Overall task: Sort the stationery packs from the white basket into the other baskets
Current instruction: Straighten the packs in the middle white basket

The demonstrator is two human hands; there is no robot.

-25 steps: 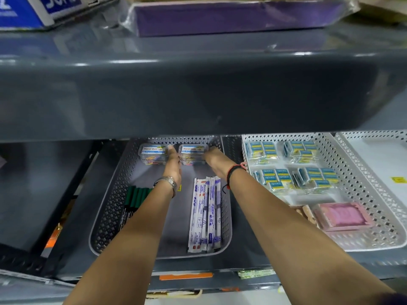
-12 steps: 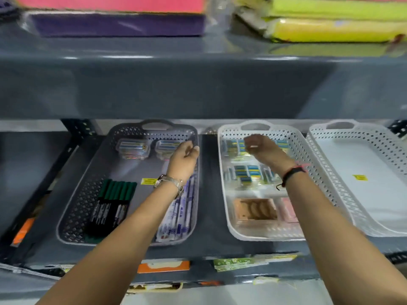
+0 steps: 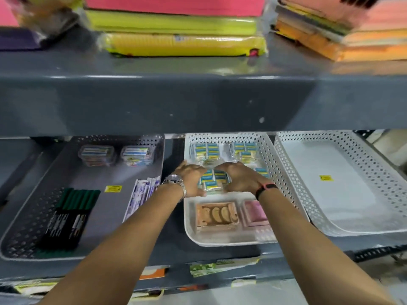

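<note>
We took the middle white basket (image 3: 273,172) as our landmark. Left of it sat a grey basket (image 3: 28,227) holding green markers (image 3: 72,216) at its near left, two clear boxes (image 3: 97,155) at its far end, and a white-and-blue pen pack (image 3: 143,192) along the side nearest the landmark. Over the landmark's left rim we saw the left hand (image 3: 190,180), a watch on its wrist, with fingers curled against the left side of a blue-and-yellow pack (image 3: 212,182) lying in the basket's middle. The right hand (image 3: 239,178) cupped the same pack from its right side; we could not tell whether either hand had truly closed on it. More such packs (image 3: 207,150) lay at the landmark's far end, and a brown box (image 3: 217,214) and a pink box (image 3: 255,213) at its near end. Right of the landmark stood another white basket (image 3: 374,172) with a yellow sticker (image 3: 325,178).
</note>
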